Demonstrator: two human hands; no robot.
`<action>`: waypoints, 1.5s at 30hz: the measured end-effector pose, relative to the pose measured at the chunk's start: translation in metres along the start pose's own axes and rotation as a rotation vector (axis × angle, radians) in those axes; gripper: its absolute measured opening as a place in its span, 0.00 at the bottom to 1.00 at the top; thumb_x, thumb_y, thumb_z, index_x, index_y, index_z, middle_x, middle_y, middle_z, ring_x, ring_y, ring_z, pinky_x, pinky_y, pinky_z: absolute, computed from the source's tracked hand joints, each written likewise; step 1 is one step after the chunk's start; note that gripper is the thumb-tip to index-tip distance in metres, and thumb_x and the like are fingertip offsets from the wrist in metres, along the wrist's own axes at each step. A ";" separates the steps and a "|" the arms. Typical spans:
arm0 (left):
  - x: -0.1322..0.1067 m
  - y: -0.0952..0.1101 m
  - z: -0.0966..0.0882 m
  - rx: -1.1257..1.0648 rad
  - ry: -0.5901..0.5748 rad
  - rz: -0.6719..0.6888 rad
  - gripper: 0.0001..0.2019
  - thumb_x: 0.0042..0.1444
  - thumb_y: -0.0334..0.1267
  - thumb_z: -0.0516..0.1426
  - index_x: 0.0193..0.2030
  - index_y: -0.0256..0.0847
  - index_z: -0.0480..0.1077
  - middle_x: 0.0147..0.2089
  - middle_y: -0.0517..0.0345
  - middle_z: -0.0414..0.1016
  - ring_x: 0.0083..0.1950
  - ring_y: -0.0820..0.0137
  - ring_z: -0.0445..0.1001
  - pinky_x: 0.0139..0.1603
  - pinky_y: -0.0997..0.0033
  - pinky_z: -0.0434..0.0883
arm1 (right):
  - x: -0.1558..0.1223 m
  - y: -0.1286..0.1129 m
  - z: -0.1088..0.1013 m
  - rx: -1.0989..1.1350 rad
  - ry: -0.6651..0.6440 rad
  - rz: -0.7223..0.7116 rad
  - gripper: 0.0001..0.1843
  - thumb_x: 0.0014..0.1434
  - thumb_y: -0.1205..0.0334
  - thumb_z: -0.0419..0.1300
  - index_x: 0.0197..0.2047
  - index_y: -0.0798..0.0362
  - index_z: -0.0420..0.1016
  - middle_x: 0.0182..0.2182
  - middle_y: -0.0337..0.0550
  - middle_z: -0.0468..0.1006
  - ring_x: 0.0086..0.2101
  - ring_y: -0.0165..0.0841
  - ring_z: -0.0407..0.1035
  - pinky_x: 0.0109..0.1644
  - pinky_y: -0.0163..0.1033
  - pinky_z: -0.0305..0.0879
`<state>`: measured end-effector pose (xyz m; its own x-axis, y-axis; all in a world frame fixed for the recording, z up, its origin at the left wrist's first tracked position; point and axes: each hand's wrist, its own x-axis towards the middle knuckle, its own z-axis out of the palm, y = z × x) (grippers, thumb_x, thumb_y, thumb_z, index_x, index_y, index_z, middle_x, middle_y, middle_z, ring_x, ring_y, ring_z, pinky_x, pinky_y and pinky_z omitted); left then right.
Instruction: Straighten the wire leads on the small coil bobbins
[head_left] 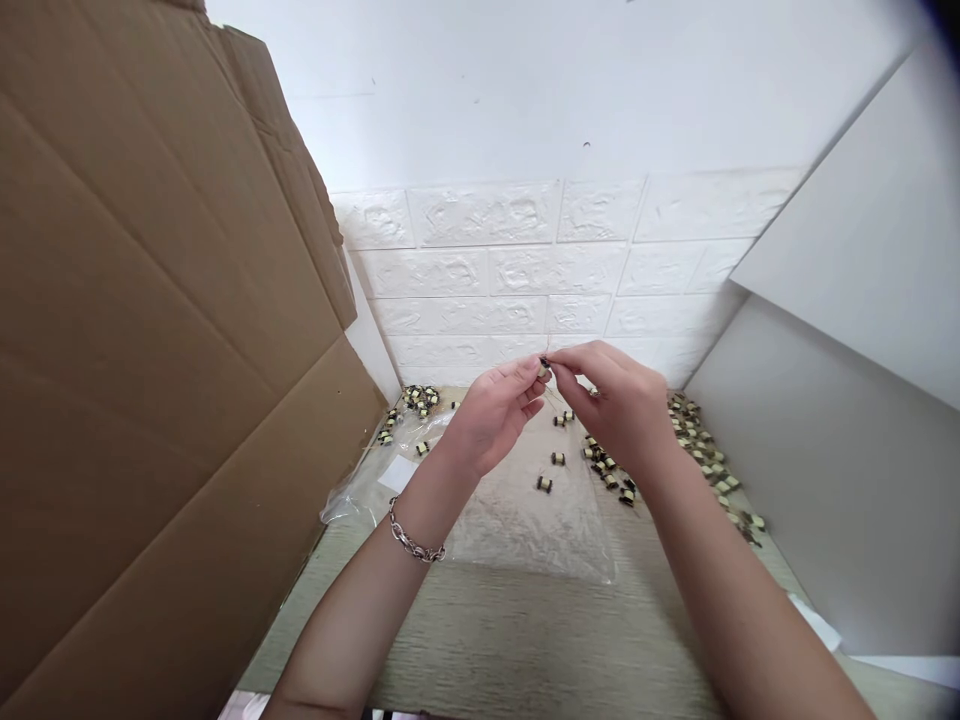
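Note:
Raised above the table, a small coil bobbin with a pale yellow wrap, black ends and thin wire leads sits between my hands. My left hand grips its body between thumb and fingers. At its upper black end, my right hand is closed in a pinch; whether the fingertips hold the end or a wire lead is too small to make out. Below my hands, a few like bobbins lie on a clear plastic bag.
More bobbins lie in a cluster at the back left and a long pile along the right side. A cardboard sheet stands left, a white panel right, and a white brick-pattern wall behind the wooden table.

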<state>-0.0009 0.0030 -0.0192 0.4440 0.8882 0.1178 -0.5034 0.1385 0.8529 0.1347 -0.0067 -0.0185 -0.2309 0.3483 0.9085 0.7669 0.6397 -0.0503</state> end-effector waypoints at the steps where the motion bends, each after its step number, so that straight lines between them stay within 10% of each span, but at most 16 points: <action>1: 0.000 0.000 0.000 0.018 0.000 0.011 0.07 0.50 0.40 0.56 0.29 0.39 0.70 0.30 0.62 0.66 0.33 0.79 0.62 0.38 0.76 0.59 | -0.001 0.000 0.001 -0.022 0.001 -0.005 0.07 0.56 0.66 0.51 0.35 0.52 0.69 0.29 0.38 0.75 0.31 0.26 0.68 0.34 0.31 0.62; 19: 0.001 -0.002 0.002 0.183 -0.043 0.200 0.09 0.51 0.40 0.54 0.32 0.38 0.72 0.32 0.58 0.70 0.38 0.74 0.66 0.44 0.72 0.59 | -0.008 -0.015 0.010 -0.258 0.107 -0.001 0.06 0.55 0.67 0.51 0.27 0.52 0.65 0.22 0.37 0.70 0.24 0.26 0.62 0.26 0.33 0.56; 28: 0.005 0.000 -0.003 0.232 0.111 0.290 0.10 0.47 0.41 0.58 0.36 0.40 0.72 0.40 0.57 0.73 0.47 0.70 0.67 0.50 0.70 0.59 | -0.007 -0.020 0.014 -0.133 0.167 0.153 0.07 0.54 0.64 0.54 0.27 0.52 0.70 0.19 0.35 0.71 0.21 0.24 0.63 0.24 0.31 0.56; 41: 0.004 -0.002 -0.010 0.976 0.306 0.690 0.11 0.50 0.40 0.55 0.41 0.46 0.71 0.40 0.56 0.70 0.43 0.67 0.65 0.49 0.67 0.57 | -0.002 0.004 0.010 0.011 -0.299 0.345 0.09 0.51 0.65 0.54 0.23 0.52 0.73 0.18 0.35 0.73 0.19 0.26 0.63 0.24 0.32 0.53; 45: 0.005 -0.004 -0.012 1.172 0.343 0.758 0.12 0.51 0.41 0.54 0.43 0.46 0.70 0.40 0.55 0.70 0.44 0.65 0.65 0.53 0.64 0.51 | -0.001 0.009 0.006 0.045 -0.243 0.401 0.07 0.51 0.64 0.55 0.30 0.50 0.75 0.23 0.35 0.75 0.20 0.25 0.64 0.26 0.32 0.56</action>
<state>-0.0051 0.0118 -0.0283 0.0686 0.6665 0.7423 0.4310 -0.6908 0.5805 0.1383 0.0030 -0.0219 -0.0592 0.7213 0.6901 0.7991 0.4486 -0.4003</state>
